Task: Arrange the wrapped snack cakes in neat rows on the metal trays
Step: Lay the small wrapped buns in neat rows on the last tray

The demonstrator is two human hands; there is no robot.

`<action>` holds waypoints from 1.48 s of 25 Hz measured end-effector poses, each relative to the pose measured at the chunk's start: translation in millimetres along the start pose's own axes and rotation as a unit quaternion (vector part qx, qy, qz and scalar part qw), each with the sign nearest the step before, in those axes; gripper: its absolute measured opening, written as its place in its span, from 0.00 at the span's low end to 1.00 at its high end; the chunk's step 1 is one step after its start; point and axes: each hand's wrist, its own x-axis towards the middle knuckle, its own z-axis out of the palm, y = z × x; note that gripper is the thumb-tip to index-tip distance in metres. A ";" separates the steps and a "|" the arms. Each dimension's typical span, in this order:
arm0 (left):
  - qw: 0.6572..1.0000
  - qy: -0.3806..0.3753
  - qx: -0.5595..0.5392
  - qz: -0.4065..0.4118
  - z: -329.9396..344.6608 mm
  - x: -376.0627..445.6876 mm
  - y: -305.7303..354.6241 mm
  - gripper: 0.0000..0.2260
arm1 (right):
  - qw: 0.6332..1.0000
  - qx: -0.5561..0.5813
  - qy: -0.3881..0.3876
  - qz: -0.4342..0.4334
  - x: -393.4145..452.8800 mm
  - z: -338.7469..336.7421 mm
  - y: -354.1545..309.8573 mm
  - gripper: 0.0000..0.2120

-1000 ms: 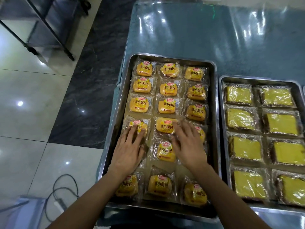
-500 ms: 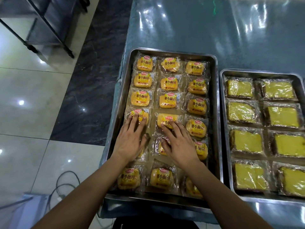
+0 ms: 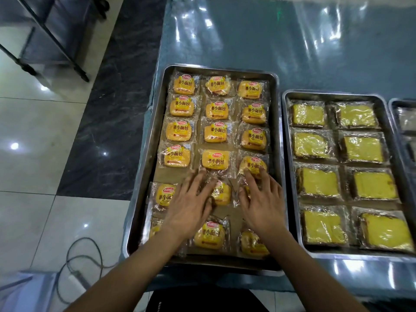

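Note:
A metal tray [image 3: 157, 136] holds several orange wrapped snack cakes in three columns. My left hand [image 3: 191, 203] lies flat with spread fingers over the fifth row, partly covering the middle cake [image 3: 221, 192]. My right hand [image 3: 262, 201] lies flat beside it, fingertips touching the right cake of the fourth row [image 3: 253, 164] and hiding the cake below. The fifth-row left cake [image 3: 165, 194] sits a little lower than its row neighbours. A second metal tray [image 3: 286, 154] to the right holds yellow wrapped cakes [image 3: 317, 181] in two columns.
The trays rest on a table under shiny blue plastic [image 3: 292, 41]. A third tray's edge [image 3: 403, 122] shows at the far right. The table's left edge drops to a tiled floor with a cable [image 3: 74, 255] and a metal rack [image 3: 45, 30].
Both hands have shifted right across the tray: the left from the left column to the middle, the right from the middle to the right column. The fourth-row cakes are uncovered.

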 end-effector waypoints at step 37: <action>0.997 -0.002 -0.012 -0.080 15.5 -62.6 5.5 0.29 | 0.990 0.035 0.032 -0.136 -47.6 11.4 -4.7 0.27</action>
